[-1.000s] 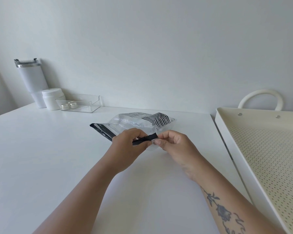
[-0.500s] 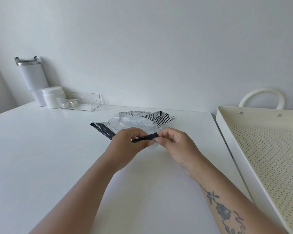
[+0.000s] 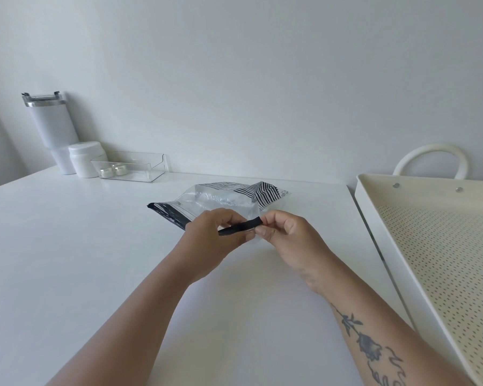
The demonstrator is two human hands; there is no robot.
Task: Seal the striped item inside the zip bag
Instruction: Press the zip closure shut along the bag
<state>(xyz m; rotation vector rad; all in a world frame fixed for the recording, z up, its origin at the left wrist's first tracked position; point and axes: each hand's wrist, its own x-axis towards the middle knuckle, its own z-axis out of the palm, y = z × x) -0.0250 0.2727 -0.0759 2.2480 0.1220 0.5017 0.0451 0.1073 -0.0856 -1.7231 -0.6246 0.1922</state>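
Observation:
A clear zip bag (image 3: pixel 221 200) with a black zip strip lies on the white table (image 3: pixel 67 246). Inside it, at the far right end, sits the black-and-white striped item (image 3: pixel 265 192). My left hand (image 3: pixel 212 240) pinches the black strip near its middle. My right hand (image 3: pixel 287 235) pinches the strip's right end between thumb and fingers. The strip's left end (image 3: pixel 162 210) rests free on the table. Whether the zip is closed under my fingers cannot be told.
A cream perforated tray (image 3: pixel 430 260) with a loop handle fills the right side. At the back left stand a white tumbler (image 3: pixel 50 129), a white jar (image 3: pixel 85 158) and a clear box (image 3: pixel 131 167) holding two small pots.
Both hands have stayed on the zip strip with barely any shift. The bag has not moved on the table.

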